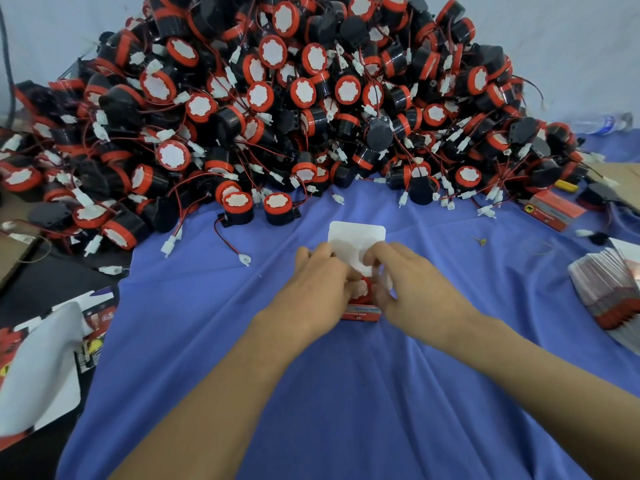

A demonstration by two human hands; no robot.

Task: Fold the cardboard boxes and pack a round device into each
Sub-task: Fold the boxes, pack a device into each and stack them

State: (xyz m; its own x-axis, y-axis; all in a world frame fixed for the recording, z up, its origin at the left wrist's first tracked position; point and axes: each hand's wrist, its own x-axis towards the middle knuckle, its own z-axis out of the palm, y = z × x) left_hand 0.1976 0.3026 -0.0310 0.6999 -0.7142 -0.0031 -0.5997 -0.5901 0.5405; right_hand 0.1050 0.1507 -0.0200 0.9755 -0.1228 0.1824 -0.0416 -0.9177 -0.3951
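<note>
A small red and white cardboard box [360, 312] stands on the blue cloth [346, 393] at the centre, its white top flap [356, 237] raised and pointing away from me. My left hand [320, 289] grips the box's left side. My right hand [412, 285] grips its right side, fingers on the flap. Something red shows inside the box between my fingers; I cannot tell what it is. A huge pile of round black and red devices [294, 98] with red wires and white plugs fills the back of the table.
A stack of flat unfolded boxes [609, 289] lies at the right edge. One folded red box [554, 209] sits at the far right, near a yellow object [566, 185]. Printed cartons and white cloth [45, 368] lie at the left. A plastic bottle [602, 124] lies behind the pile.
</note>
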